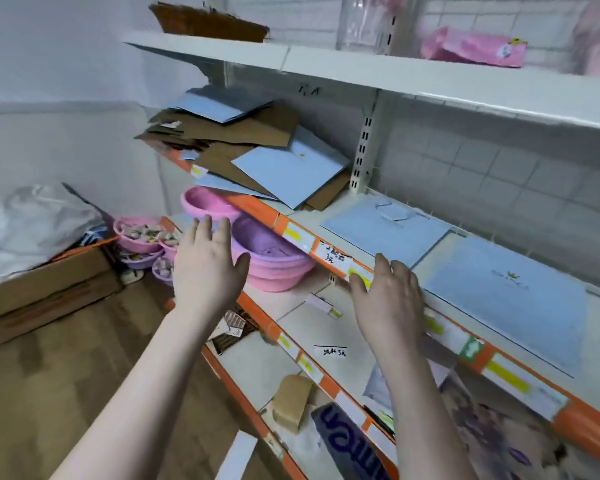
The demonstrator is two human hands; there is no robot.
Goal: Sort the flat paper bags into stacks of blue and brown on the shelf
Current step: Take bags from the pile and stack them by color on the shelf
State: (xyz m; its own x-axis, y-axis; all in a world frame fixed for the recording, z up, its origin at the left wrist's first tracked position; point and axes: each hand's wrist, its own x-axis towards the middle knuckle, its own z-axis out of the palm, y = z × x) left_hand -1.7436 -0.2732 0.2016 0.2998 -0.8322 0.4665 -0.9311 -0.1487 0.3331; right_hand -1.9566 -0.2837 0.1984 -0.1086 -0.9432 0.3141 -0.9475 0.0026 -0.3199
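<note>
Looking at this, the risky bit is that messy heap [236,147] at the left end of the middle shelf [329,252]. Blue and brown bags are all jumbled there, and a couple of blue ones poke out past the orange front edge, so tugging one from the bottom could easily send the lot sliding down onto the pink basins [257,251] on the shelf below.

Both hands are released right now, fingers spread, grasping nothing. The left hand [207,265] hovers in front of the basins, just short of the heap. The right hand [390,296] sits at the shelf's front edge by the price labels, beside the blue bags already laid flat: one with a white handle [385,230] and a bigger one [513,299] to its right.

Other things I'd watch:
- That big blue bag reaches right up to the front lip, so a nudge from the right hand could push it askew or off.
- I don't see a sorted brown stack anywhere yet, so browns could land on blue if space isn't picked first.
- Some blue sheets hide under brown ones, easy to miss.
</note>
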